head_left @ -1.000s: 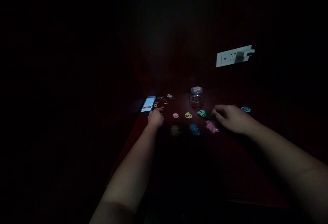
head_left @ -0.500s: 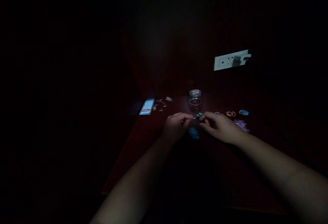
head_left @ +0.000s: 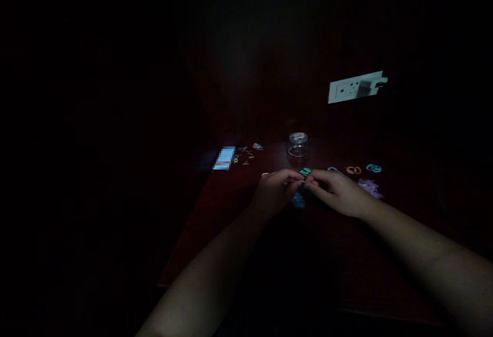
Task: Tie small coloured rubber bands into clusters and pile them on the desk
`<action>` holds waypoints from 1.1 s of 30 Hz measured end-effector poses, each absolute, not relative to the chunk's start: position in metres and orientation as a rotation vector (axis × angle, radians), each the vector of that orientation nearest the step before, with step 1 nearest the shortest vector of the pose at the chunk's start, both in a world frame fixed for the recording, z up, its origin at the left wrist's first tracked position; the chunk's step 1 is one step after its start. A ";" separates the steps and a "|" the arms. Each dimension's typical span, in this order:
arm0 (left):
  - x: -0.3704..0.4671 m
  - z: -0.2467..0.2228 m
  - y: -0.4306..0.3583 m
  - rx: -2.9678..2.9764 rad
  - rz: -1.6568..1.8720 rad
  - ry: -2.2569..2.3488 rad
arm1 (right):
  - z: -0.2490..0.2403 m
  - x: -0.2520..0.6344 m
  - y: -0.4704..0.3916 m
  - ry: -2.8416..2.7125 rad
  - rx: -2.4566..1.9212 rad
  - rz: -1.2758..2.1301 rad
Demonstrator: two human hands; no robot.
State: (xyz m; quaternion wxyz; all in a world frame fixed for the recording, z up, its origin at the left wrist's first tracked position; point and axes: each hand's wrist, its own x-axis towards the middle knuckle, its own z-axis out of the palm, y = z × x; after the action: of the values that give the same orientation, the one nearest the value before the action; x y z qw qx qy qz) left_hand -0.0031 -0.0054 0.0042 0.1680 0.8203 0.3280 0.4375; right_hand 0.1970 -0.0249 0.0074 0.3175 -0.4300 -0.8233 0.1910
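Observation:
My left hand and my right hand meet fingertip to fingertip over the dark red table. Both are closed in a pinch around a thin, pale sliver, too small and dim for me to name. Just beyond the fingertips lie green bands. A blue, spiky-edged piece is partly covered by my left hand. Beside my right wrist is a lilac piece of similar shape. Orange rings, blue rings and a purple ring lie past my right hand.
A clear lidded jar stands behind my hands. To the left, a lit phone lies near the table's edge, with several small coloured bits beside it. A wall socket holds a plug. Darkness hides the surroundings.
My hands have come together; their fingertips, apart before, now meet at the pale sliver. The whole view has shifted slightly, so the table things appear a little further right.

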 end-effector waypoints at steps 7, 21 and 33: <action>-0.003 0.004 -0.006 2.376 1.185 0.899 | 0.005 0.197 -0.024 -2.162 -1.116 0.532; -0.008 0.003 -0.004 2.416 1.103 0.927 | 0.005 0.195 -0.025 -2.143 -1.092 0.535; -0.009 0.005 -0.006 2.421 1.092 0.942 | 0.008 0.196 -0.024 -2.108 -1.041 0.441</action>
State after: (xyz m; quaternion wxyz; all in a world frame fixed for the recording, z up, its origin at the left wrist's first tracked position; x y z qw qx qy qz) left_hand -0.0085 -0.0059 0.0052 0.1612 0.8479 0.3299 0.3824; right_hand 0.1963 -0.0236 0.0082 0.3660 -0.4049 -0.8201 0.1717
